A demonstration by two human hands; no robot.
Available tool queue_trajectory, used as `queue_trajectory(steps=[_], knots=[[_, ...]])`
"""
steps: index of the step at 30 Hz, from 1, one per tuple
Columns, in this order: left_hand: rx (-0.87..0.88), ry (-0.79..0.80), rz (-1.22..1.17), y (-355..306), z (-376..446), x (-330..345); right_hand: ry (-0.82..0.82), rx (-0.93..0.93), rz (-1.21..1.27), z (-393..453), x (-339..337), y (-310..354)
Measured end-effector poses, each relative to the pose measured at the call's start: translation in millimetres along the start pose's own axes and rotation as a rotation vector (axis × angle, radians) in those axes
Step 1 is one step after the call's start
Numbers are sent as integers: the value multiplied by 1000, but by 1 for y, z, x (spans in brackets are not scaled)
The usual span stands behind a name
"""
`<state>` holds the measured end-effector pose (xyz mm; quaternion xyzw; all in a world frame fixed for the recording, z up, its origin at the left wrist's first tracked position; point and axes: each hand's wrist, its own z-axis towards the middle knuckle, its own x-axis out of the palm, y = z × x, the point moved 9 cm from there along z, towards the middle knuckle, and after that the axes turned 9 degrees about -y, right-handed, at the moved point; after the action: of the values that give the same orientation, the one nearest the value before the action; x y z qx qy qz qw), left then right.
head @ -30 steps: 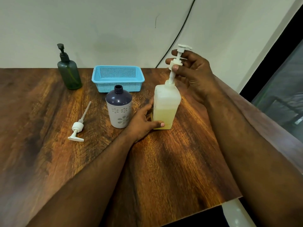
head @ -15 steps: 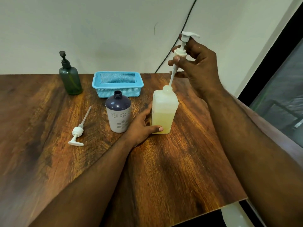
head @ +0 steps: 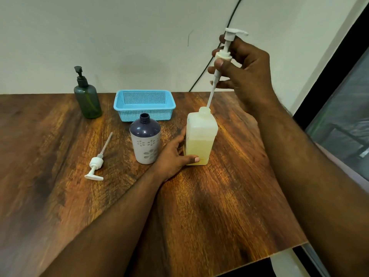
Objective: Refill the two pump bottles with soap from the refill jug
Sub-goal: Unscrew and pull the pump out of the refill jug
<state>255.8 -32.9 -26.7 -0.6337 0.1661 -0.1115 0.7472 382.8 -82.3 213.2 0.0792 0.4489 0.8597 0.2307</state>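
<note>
Two hands at work on the refill jug, the landmark for all else. Left hand wrapped round its lower left side, thumb across the front near the base, fingers behind and out of sight. Right hand raised above and right of the jug, pinching the collar of the white pump between thumb and curled fingers. Long axis of the pump and its dip tube leaning, head up and right, lower end down and left, entering the jug's open neck. Straight above the neck, along that lean, probably the only clean way out; right hand plainly the nearer to it. Tube's lower end lost inside the cloudy wall, so remaining length inside impossible to judge. Yellowish soap filling roughly the lower half.

Just left of the jug, near the left hand: navy-and-white bottle, neck open. Farther left, flat on the table: loose pump. Behind and far left: green bottle, black pump on; fill level hard to read. Directly behind and left: blue basket, inside partly hidden. Table's near right corner cut off.
</note>
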Motion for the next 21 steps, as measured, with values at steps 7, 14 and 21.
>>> queue_trajectory(steps=[7, 14, 21], knots=[[-20, -16, -26, 1, 0, -1, -104, -137, -82, -4, 0, 12], [-22, -21, -26, -1, -1, -2, -33, -202, -202, -2, -1, 22], [-24, -27, -34, -3, -3, 0, -12, -187, -152, -3, 2, 35]])
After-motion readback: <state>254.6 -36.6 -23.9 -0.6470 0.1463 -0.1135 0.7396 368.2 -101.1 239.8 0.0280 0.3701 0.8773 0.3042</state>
